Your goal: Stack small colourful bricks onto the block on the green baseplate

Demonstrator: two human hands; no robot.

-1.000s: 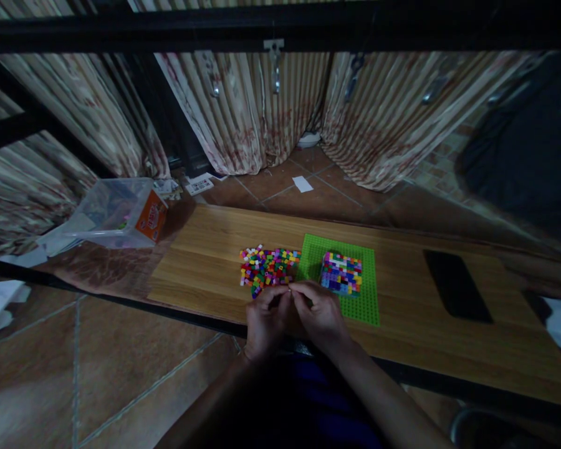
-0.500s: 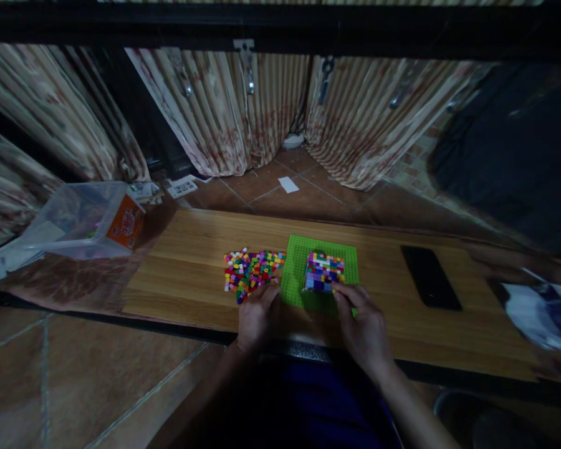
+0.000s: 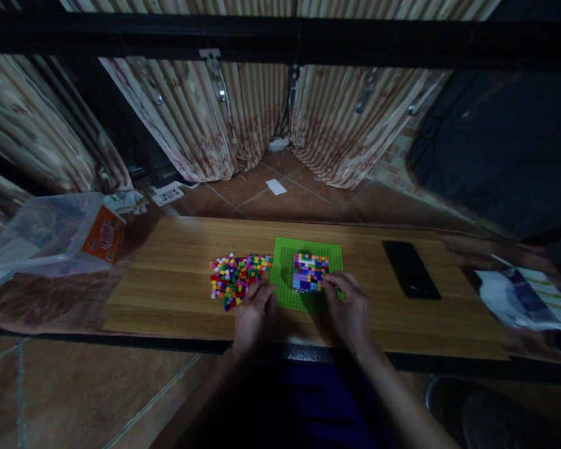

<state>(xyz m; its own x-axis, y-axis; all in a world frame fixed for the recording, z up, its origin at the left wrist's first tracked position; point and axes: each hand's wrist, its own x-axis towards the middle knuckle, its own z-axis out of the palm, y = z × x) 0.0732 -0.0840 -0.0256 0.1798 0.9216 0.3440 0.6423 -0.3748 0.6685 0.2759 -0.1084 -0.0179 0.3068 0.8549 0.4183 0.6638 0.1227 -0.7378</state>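
Observation:
A block of small coloured toy bricks [image 3: 308, 272] stands on a green studded baseplate [image 3: 284, 249], off its far and left edges. My right hand [image 3: 350, 305] is closed in a pinch at the block's near right corner, over the baseplate. Whether a single brick is between those fingertips is too small to tell. My left hand [image 3: 255, 315] rests at the near right side of a pile of loose bricks [image 3: 234, 274], its fingers bent together beside the baseplate's left edge. What they hold, if anything, is hidden.
Both hands work over a low wooden board [image 3: 177, 268]. To the right lies a black phone [image 3: 410, 269], with a white and blue packet [image 3: 518, 296] beyond. A clear plastic tub [image 3: 51, 227] with an orange label stands left. Curtains [image 3: 257, 118] hang behind.
The view has turned a little to the right, so everything sits further left. My right fingertips have moved slightly up along the block's right side. My left hand stays by the pile.

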